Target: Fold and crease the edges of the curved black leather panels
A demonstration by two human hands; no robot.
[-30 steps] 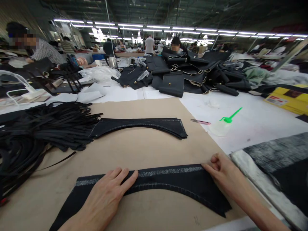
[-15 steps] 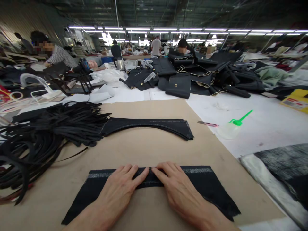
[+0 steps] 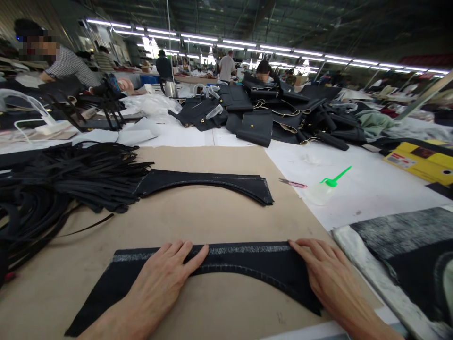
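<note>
A curved black panel (image 3: 247, 257), flat on the tan board and chalky along its straight top edge, lies in front of me. My left hand (image 3: 164, 274) rests on its left half, fingers stretched out and thumb apart. At the panel's upper right corner is my right hand (image 3: 323, 269), its fingers extended over the right end and the thumb tip touching the top edge. Both palms face down. A stack of similar curved black panels (image 3: 212, 179) sits farther back on the board.
Black straps (image 3: 81, 174) are heaped on the left. Beyond the tan board (image 3: 198, 217) to the right are small snips (image 3: 293, 183) and a bottle with a green spout (image 3: 332, 182). Black bag pieces (image 3: 255, 125) pile up behind, with a yellow box (image 3: 421, 163) at right. Several people work farther off.
My right hand has slid from the panel's middle to its right end, while the left stays on the left half. The whole view has shifted and tilted slightly.
</note>
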